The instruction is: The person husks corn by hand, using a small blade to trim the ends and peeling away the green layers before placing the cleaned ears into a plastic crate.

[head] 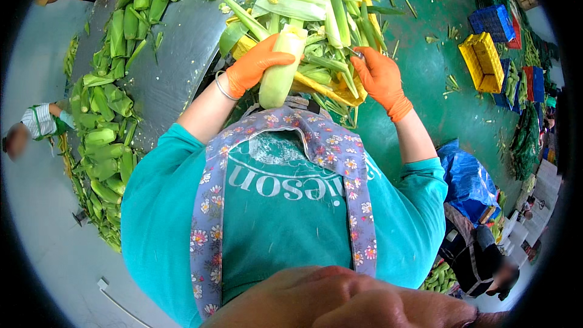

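Observation:
My left hand, in an orange glove, is closed around a pale green ear of corn whose upper end looks cut flat. To its right, my right hand, also gloved in orange, grips a small tool with a thin metal blade, probably a knife; its handle is mostly hidden by the fingers. Beyond both hands lies a heap of stripped corn husks in a yellow plastic sack, which hangs open in front of me. The corn is held apart from the blade.
Unpeeled corn ears are piled along a grey metal table on the left. Husk scraps lie on the green floor. Crates, one a yellow crate, and a blue tarpaulin stand right. Two other people are at the edges.

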Tool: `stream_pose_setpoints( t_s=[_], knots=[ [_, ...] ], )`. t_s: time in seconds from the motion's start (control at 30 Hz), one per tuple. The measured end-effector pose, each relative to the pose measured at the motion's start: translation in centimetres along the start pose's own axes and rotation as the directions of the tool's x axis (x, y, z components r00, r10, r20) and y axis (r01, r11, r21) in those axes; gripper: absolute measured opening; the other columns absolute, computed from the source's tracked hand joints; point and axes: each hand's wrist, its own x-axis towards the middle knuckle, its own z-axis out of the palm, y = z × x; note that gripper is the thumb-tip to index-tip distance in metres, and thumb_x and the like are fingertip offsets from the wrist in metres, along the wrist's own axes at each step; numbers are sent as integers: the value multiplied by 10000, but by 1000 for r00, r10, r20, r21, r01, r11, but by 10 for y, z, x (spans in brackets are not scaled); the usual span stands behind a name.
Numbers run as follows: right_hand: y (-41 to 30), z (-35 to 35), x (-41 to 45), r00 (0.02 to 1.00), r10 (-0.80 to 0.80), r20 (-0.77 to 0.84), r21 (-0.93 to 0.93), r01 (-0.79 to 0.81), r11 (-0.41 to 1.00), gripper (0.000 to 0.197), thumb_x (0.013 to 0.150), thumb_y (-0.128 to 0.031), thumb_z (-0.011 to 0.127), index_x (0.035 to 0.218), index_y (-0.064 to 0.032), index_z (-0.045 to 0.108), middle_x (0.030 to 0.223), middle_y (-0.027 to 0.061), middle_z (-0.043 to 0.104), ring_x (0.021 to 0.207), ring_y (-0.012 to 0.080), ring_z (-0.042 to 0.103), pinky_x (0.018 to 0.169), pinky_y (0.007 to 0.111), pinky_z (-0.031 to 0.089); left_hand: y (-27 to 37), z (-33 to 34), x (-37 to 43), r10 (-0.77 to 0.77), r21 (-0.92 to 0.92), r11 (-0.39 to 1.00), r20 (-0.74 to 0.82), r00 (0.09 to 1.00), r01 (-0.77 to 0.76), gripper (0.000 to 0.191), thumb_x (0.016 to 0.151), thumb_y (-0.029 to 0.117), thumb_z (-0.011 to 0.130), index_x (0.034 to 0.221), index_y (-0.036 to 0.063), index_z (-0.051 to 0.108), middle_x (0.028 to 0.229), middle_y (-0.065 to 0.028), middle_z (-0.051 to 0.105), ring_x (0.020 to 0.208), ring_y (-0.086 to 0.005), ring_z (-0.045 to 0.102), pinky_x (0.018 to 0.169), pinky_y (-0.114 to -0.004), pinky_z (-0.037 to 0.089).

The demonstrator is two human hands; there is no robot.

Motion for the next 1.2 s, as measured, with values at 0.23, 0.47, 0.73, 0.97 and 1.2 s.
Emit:
stream_pose_setpoints(
  t_s=[0.23,0.47,0.73,0.97,1.2],
  knots=[
    [-39,-5,5,970,-242,-20,159,242,957,299,953,-270,608,1161,-61,652,990,150,694,903,340,662,787,437,519,18,17,-18,97,124,988,-17,995,-94,787,858,148,732,1522,7,334,1325,-102,569,1165,-178,572,999,-312,465],
    [-58,13,18,861,-496,-109,18,501,865,305,927,-241,648,1181,-75,616,895,133,655,805,343,636,698,445,499,17,26,-31,-44,272,959,-134,990,80,686,777,161,820,1385,49,523,1209,-57,624,1074,-146,592,908,-298,497],
    [-36,6,5,875,-480,-60,36,483,875,245,912,-230,665,1095,-68,658,849,134,663,765,351,641,665,451,502,6,21,-35,-57,285,952,-190,980,111,604,773,186,828,1305,49,577,1136,-36,646,1014,-126,604,884,-294,499],
    [-29,-1,-1,838,-525,-147,-58,523,850,229,908,-242,672,1068,-79,678,847,129,675,760,336,655,661,441,511,0,10,-31,-49,233,968,-190,981,94,567,798,193,788,1297,31,572,1129,-44,659,1016,-139,615,901,-297,494],
    [-52,31,12,854,-494,-165,13,503,864,243,907,-243,673,1103,-102,647,822,104,632,738,328,624,623,441,475,15,13,-29,-102,346,930,-91,991,127,616,767,143,800,1328,35,568,1168,-71,620,1067,-166,582,898,-323,488]
  ],
)
